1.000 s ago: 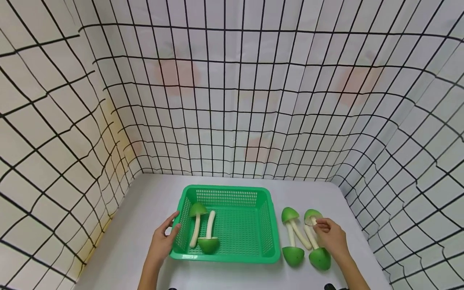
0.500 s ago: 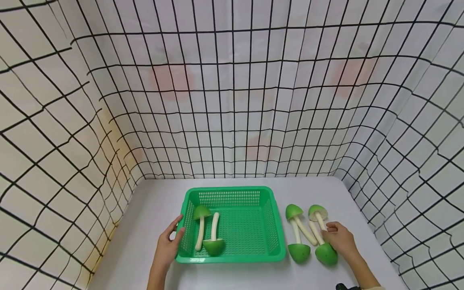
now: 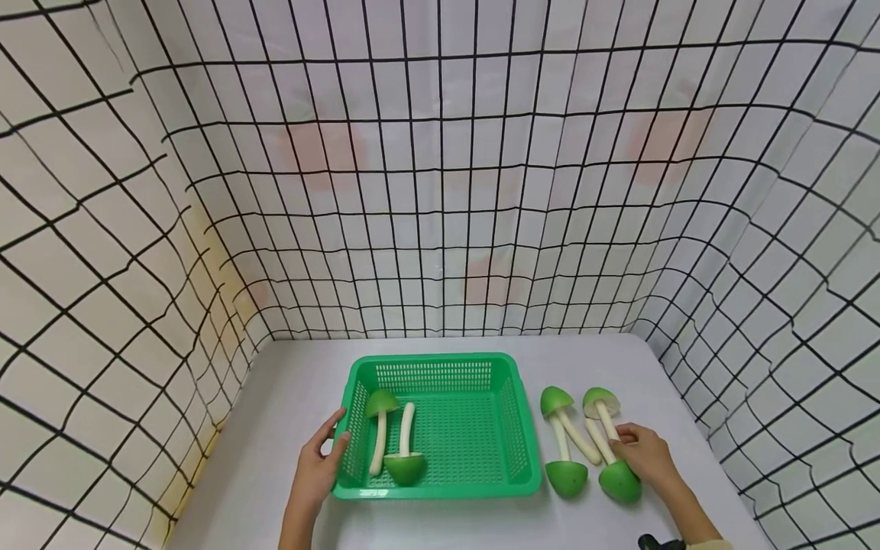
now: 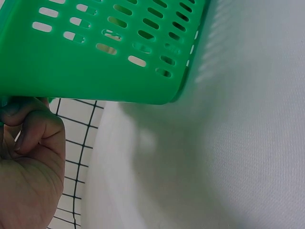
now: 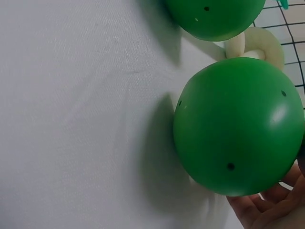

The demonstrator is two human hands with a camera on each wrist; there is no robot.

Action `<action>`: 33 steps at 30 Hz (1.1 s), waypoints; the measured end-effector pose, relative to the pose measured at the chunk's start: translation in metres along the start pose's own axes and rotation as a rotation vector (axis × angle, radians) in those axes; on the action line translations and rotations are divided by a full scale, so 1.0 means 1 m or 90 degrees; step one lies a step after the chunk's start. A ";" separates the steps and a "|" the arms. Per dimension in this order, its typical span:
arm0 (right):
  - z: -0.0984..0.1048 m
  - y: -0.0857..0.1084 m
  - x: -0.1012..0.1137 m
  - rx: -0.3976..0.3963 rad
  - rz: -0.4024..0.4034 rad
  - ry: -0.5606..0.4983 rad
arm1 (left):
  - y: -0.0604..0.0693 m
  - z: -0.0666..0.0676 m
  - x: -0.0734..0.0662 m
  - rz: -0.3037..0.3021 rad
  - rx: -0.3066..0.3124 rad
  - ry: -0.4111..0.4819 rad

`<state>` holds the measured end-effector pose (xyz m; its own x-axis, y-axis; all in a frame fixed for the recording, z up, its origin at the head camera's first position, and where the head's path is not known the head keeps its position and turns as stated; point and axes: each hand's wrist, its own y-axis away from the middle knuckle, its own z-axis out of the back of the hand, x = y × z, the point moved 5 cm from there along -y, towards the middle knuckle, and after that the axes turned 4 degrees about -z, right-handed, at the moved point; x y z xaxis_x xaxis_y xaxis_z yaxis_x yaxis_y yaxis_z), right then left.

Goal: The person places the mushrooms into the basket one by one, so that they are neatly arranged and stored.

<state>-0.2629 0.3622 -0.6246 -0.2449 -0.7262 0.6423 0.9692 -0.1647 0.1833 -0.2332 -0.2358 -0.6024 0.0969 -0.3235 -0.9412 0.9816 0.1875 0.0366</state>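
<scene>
on white worktop (image 3: 426, 527), with forearms (image 3: 297, 519) angled inward, grips green basket (image 3: 440, 493) rim with left hand (image 3: 318, 462) and pinches far-right mushroom (image 3: 606, 419) stem between bent fingers (image 3: 628, 432) of right hand (image 3: 644, 454)

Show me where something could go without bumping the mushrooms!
There's bare floor inside the green basket, right of its two green-capped mushrooms. The white tabletop is bare between the left hand and the grid wall. It's crowded right of the basket: four more mushrooms lie close together by the right hand.
</scene>
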 end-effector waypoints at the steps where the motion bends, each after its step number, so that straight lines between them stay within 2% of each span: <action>1: 0.000 0.000 0.000 -0.003 0.003 -0.002 | 0.000 0.001 0.000 -0.002 -0.001 -0.001; 6: -0.001 -0.007 -0.005 -0.022 -0.006 -0.002 | -0.002 0.001 0.000 0.001 0.003 -0.007; 11: -0.002 -0.007 -0.008 -0.032 -0.021 -0.013 | 0.001 0.002 0.001 0.013 0.003 -0.010; 16: 0.004 -0.008 -0.001 -0.048 -0.014 -0.030 | 0.000 0.001 0.000 -0.001 -0.002 -0.004; 20: 0.013 0.000 0.005 -0.052 -0.023 -0.023 | 0.006 -0.005 0.005 0.022 -0.004 0.001; 24: 0.021 0.011 0.016 -0.074 -0.024 -0.015 | 0.011 -0.010 0.008 0.045 0.012 0.007; 29: 0.021 0.010 0.044 -0.084 0.021 -0.058 | 0.004 -0.004 0.002 0.018 -0.012 -0.004; 33: 0.017 0.011 0.059 -0.087 0.023 -0.088 | -0.002 0.001 -0.001 0.014 -0.005 -0.015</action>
<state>-0.2668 0.3282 -0.5721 -0.2020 -0.6360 0.7448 0.9699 -0.2354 0.0620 -0.2351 -0.2364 -0.6009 0.1229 -0.3405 -0.9322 0.9778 0.2023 0.0550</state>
